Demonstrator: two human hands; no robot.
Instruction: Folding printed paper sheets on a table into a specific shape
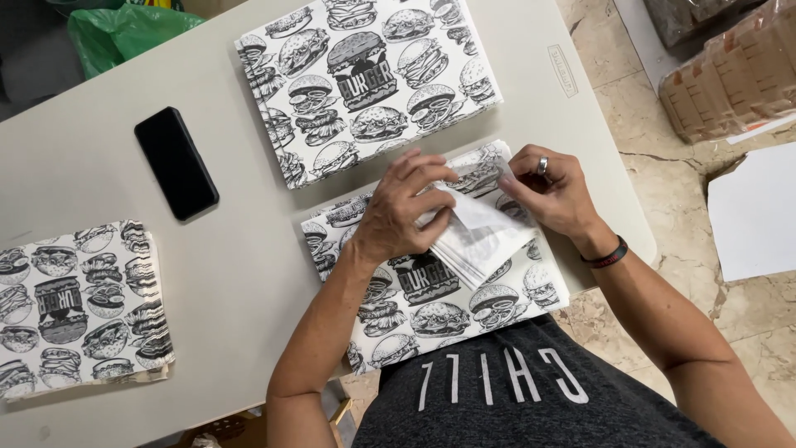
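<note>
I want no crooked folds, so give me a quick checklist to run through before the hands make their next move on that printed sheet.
1. Left hand pressing the folded corner: ok.
2. Right hand gripping the sheet's far edge: ok.
3. Working stack lying fully on the table: not ok, it overhangs the near edge.
4. Phone apart from the paper: ok.
5. Crease straight: cannot tell, hands cover it.

Black-and-white burger-patterned paper sheets (431,299), black phone (176,163), green bag (124,31), pale grey table (240,274).
</note>
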